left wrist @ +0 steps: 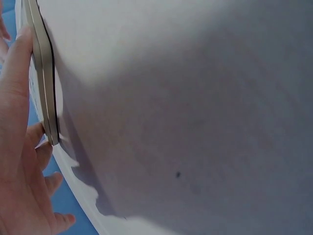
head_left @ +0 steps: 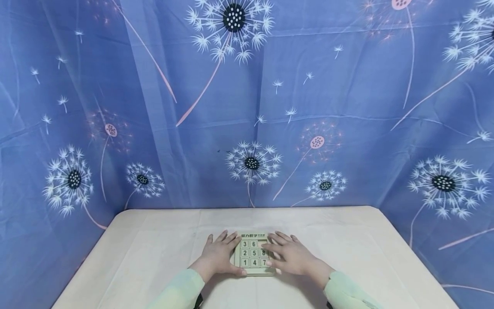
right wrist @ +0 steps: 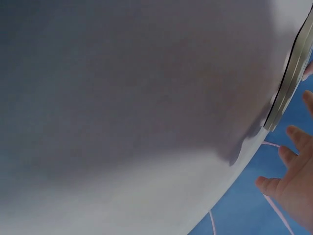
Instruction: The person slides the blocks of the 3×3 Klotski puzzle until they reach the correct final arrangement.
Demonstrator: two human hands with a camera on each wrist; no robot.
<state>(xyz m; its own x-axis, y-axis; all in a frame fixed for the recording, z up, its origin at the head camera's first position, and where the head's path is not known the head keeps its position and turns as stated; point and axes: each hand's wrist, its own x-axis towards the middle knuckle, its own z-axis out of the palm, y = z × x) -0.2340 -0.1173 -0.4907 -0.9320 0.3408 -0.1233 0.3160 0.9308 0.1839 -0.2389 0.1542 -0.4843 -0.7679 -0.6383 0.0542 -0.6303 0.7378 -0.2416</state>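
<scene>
A pale green sliding number puzzle [head_left: 259,271] lies flat near the table's front middle. Its rows read 3, 6 and a bare slot at top right, then 2, 5, 8, then 1, 4, 7. My left hand [head_left: 221,254] holds the puzzle's left side, thumb at the lower left corner and a fingertip at the upper left. In the left wrist view, that thumb [left wrist: 20,58] presses along the puzzle's edge. Over the right side spreads my right hand [head_left: 295,256], its index fingertip by the bare slot and its thumb at the 7 tile [head_left: 264,262].
A white-covered table [head_left: 154,240] lies under the puzzle. Blue cloth [head_left: 208,171] with printed dandelions hangs behind it and along both sides. Light green sleeves [head_left: 179,289] cover both forearms. In the left wrist view a small dark spot [left wrist: 178,174] marks the table.
</scene>
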